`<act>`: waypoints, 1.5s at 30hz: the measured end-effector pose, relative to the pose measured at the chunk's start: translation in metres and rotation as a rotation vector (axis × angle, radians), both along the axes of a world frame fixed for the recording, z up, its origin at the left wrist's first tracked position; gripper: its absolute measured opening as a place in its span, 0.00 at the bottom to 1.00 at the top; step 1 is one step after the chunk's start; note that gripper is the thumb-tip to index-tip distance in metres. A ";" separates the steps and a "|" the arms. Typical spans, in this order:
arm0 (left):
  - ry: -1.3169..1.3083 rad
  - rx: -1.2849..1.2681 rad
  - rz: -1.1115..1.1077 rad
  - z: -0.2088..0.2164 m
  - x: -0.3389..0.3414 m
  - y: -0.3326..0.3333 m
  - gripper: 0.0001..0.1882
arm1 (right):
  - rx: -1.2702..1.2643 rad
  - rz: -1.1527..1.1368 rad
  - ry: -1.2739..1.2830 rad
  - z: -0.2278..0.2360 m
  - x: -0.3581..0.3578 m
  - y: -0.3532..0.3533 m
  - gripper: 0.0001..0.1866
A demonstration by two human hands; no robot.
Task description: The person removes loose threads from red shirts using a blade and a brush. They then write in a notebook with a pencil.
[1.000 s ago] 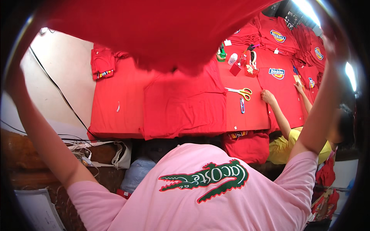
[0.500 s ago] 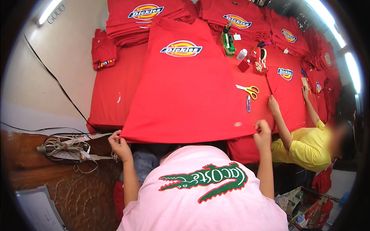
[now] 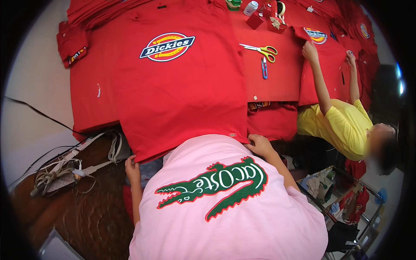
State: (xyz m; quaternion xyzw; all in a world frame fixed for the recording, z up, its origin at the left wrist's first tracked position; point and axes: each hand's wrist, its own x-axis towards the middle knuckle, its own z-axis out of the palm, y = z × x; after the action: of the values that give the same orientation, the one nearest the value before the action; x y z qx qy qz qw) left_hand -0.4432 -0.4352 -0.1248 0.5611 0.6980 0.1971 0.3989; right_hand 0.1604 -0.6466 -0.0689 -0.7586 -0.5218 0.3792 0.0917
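A red T-shirt (image 3: 182, 93) with a printed oval chest emblem is spread out in front of me, its hem hanging over the table's near edge. My left hand (image 3: 132, 168) pinches the left corner of that hem. At the right hem corner my right hand (image 3: 261, 146) has its fingers closed on the cloth, beside a small label near the hem. Yellow-handled scissors (image 3: 265, 52) lie right of the shirt, and blue thread snips (image 3: 264, 68) sit just below them.
Folded red shirts (image 3: 97, 13) are stacked at the back. A white bottle (image 3: 250, 8) and a tape roll (image 3: 281, 9) stand beyond the scissors. To the right, a co-worker in a yellow shirt (image 3: 342, 128) handles another red shirt (image 3: 325, 65). Tangled cables (image 3: 58, 175) lie at left.
The red T-shirt has come nearer to me, its hem drawn down over the table edge. My right hand has lowered and moved inward. The co-worker's hands have lifted their shirt.
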 end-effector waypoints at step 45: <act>-0.596 -0.196 -0.180 0.089 0.299 0.474 0.18 | 0.210 -0.900 1.466 0.086 0.112 0.496 0.15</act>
State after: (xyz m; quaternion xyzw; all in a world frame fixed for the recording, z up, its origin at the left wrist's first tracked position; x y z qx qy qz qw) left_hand -0.1440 0.0389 -0.0357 0.4968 0.5138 0.2485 0.6538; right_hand 0.2726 -0.1502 0.0175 -0.4449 -0.0137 0.6500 0.6159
